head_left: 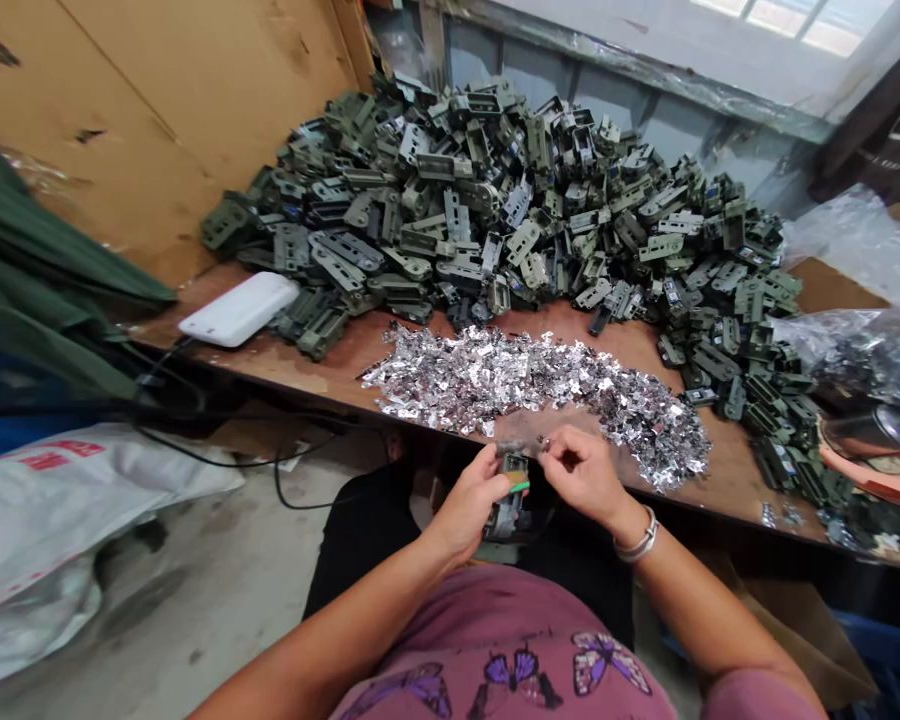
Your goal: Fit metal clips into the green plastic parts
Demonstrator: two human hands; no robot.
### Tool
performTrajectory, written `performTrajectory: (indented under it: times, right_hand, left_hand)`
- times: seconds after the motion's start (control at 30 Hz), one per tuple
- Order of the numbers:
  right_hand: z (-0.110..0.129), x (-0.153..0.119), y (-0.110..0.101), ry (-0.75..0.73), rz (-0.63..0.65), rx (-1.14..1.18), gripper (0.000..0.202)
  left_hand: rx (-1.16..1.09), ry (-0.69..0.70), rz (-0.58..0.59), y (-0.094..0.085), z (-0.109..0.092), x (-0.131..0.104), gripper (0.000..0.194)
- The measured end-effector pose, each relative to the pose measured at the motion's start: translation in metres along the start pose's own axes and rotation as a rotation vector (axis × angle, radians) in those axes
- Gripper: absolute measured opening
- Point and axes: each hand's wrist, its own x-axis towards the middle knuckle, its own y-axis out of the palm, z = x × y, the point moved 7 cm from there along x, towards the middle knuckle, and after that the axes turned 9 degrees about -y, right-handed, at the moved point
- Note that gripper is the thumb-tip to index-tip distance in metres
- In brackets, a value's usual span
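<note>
Hands [461, 505] [581, 475], two, grey casing [507, 518], one

Both arms reach forward from the bottom of the view, forearms angling inward, hands meeting in front of the torso [495, 615], just above the lap. Left forearm [345, 620] comes in diagonally, left wrist [433, 548] roughly in line with it. Left hand [466, 498] curled in a grip, back of hand up, thumb and forefinger pointing forward. Right forearm [709, 605] bare, right wrist [634, 530] turned inward. Right hand [581, 475] knuckles up, fingers bent, thumb and forefinger tips drawn together. Hands near each other, apart. Thighs [356, 530] spread below.
</note>
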Motion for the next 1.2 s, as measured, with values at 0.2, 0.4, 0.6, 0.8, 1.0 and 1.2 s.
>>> performTrajectory:
  times: [0.2, 0.4, 0.6, 0.8, 1.0, 1.2]
  right_hand:
    - [0.025, -0.015, 0.016, -0.008, -0.117, 0.012, 0.009]
    - [0.026, -0.012, 0.014, -0.022, -0.142, 0.126, 0.011]
    - [0.029, -0.010, 0.017, -0.068, -0.120, 0.144, 0.010]
    - [0.033, -0.019, 0.024, -0.163, -0.140, 0.007, 0.019]
    - [0.033, -0.019, 0.031, -0.158, 0.043, 0.128, 0.023]
    - [0.009, -0.016, 0.001, 0.062, -0.031, 0.220, 0.032]
  left_hand:
    - [0.212, 0.163, 0.027, 0.001, -0.008, -0.005, 0.030]
    - [0.408, 0.222, -0.052, -0.005, -0.010, -0.005, 0.024]
    - [0.500, 0.275, -0.090, -0.003, -0.013, -0.008, 0.021]
    - [0.680, 0.337, -0.203, -0.007, -0.009, -0.007, 0.018]
    - [0.919, 0.409, -0.191, -0.007, -0.011, -0.015, 0.029]
    - [0.903, 0.632, -0.235, -0.016, -0.042, -0.029, 0.020]
